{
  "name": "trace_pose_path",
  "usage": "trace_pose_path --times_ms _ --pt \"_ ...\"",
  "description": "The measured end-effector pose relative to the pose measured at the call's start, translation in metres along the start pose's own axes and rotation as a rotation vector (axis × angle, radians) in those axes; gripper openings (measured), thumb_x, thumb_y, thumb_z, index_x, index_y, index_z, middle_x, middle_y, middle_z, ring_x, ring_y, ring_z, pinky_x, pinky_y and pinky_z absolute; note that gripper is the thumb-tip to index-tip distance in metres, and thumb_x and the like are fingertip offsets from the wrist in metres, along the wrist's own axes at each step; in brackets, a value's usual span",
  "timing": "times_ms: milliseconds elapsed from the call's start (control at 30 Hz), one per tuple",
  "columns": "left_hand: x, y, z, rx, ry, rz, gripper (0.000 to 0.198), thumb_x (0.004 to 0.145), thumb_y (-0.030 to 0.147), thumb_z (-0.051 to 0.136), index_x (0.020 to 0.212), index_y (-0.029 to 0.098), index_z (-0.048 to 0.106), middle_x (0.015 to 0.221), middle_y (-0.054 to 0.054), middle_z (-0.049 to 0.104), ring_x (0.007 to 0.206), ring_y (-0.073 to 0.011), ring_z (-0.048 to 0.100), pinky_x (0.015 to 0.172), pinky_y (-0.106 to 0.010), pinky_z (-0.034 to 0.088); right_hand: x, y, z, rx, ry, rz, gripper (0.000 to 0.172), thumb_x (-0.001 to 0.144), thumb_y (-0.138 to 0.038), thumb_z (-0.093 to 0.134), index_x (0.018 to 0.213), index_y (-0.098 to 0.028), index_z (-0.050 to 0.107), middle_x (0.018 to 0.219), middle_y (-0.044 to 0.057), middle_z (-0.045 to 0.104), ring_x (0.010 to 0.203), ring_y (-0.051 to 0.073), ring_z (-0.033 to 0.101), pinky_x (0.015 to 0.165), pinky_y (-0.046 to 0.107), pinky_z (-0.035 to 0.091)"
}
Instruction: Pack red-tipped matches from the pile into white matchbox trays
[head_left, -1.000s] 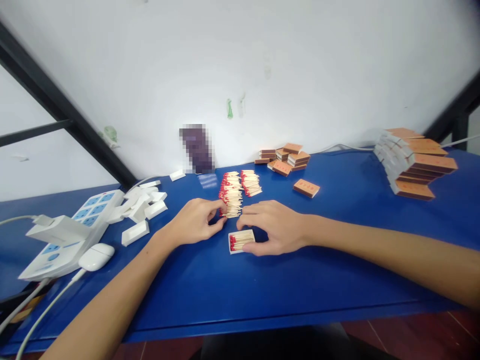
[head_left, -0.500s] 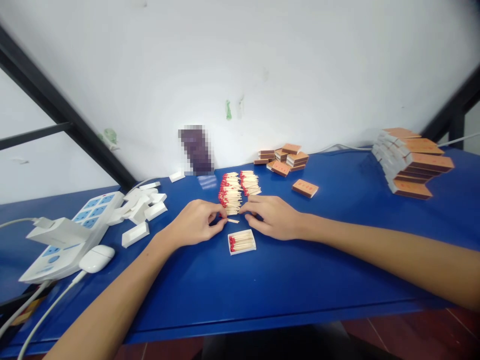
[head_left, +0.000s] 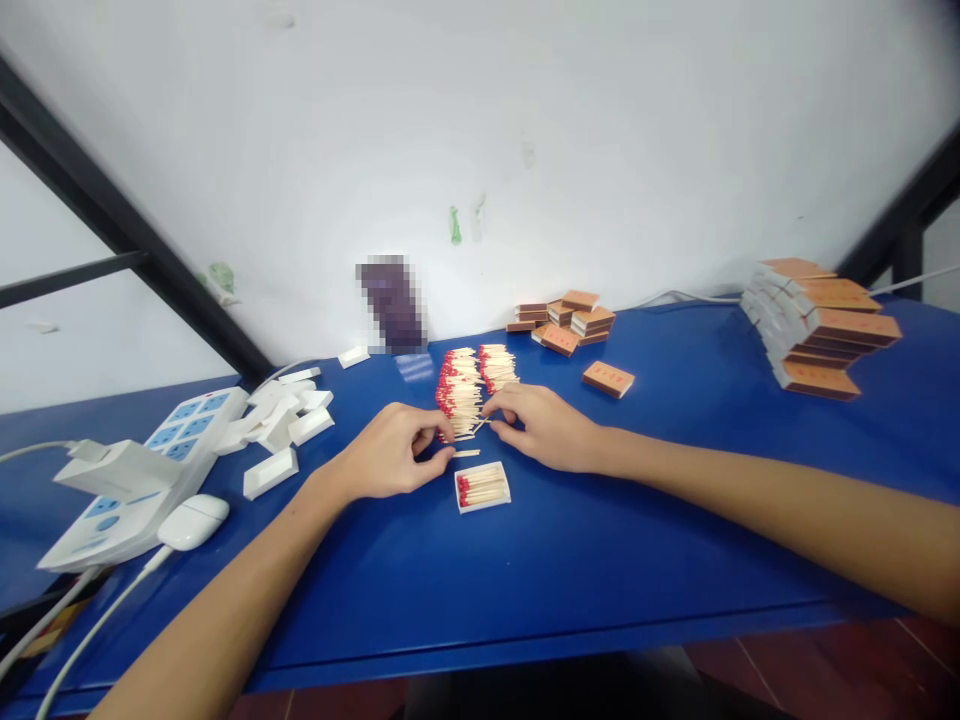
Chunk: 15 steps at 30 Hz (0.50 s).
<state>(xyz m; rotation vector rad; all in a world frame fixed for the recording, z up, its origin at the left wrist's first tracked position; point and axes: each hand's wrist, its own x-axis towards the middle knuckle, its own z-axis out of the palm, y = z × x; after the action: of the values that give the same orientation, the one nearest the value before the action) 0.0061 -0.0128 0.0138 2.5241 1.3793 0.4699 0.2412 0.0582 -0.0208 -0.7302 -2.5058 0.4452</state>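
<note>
My left hand [head_left: 397,452] is closed in a pinch around a match [head_left: 468,453], whose pale stick points right, just above an open matchbox tray [head_left: 508,490]. Inside that white tray lie several matches [head_left: 484,484], red heads to the left. Across from it, my right hand [head_left: 547,427] pinches the end of a tilted match [head_left: 482,424] at the near edge of a large match pile [head_left: 461,385]. Behind the right fingers is a smaller match pile [head_left: 496,367]. Fingers partly hide both held matches.
Several orange matchbox sleeves [head_left: 592,318] lie near the wall, with one matchbox [head_left: 608,379] closer. A tall matchbox stack [head_left: 832,325] stands right. On the left are white empty trays [head_left: 277,420], a power strip [head_left: 184,425] and a white earphone case [head_left: 193,522] on a cable.
The match in my left hand has come slightly nearer the tray. My right fingers have drawn together on a match at the pile's near edge. The view has shifted a little.
</note>
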Motion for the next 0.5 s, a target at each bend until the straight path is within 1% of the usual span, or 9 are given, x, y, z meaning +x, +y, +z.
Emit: trace_pose_path --times_ms 100,167,333,500 --pt "0.000 -0.005 -0.001 0.055 0.094 -0.013 0.012 0.085 0.019 0.054 0.091 0.017 0.065 0.053 0.008 0.041 0.046 -0.0076 0.039 0.053 -0.021 0.031 0.000 0.000 0.000 -0.001 -0.015 -0.007 0.009 0.091 -0.015 0.055 0.094 -0.017 0.064 0.086 0.003 0.061 0.077 0.015 0.054 0.071 0.027 0.040" --pt "0.000 -0.009 -0.001 0.089 0.126 -0.018 0.015 0.085 0.018 0.053 0.094 0.018 0.065 0.053 0.008 0.042 0.047 -0.0078 0.040 0.054 -0.021 0.032 0.000 0.000 0.000 -0.007 -0.021 -0.014 0.008 0.091 -0.015 0.054 0.090 -0.018 0.061 0.086 0.003 0.060 0.077 0.015 0.054 0.070 0.027 0.039" --pt "-0.001 -0.013 -0.003 0.107 0.114 -0.030 0.016 0.085 0.016 0.052 0.095 0.018 0.065 0.053 0.008 0.043 0.047 -0.0081 0.042 0.055 -0.021 0.033 -0.002 -0.003 -0.002 -0.019 -0.027 -0.012 0.009 0.094 -0.017 0.048 0.089 -0.018 0.056 0.092 0.004 0.059 0.079 0.015 0.054 0.071 0.029 0.040" --pt "-0.001 -0.012 0.000 0.097 0.103 -0.023 0.013 0.083 0.017 0.056 0.092 0.018 0.064 0.053 0.009 0.042 0.046 -0.0077 0.042 0.054 -0.021 0.033 -0.003 -0.006 -0.004 -0.033 -0.068 0.019 0.007 0.094 -0.017 0.049 0.090 -0.018 0.054 0.093 0.004 0.058 0.079 0.015 0.054 0.071 0.029 0.041"
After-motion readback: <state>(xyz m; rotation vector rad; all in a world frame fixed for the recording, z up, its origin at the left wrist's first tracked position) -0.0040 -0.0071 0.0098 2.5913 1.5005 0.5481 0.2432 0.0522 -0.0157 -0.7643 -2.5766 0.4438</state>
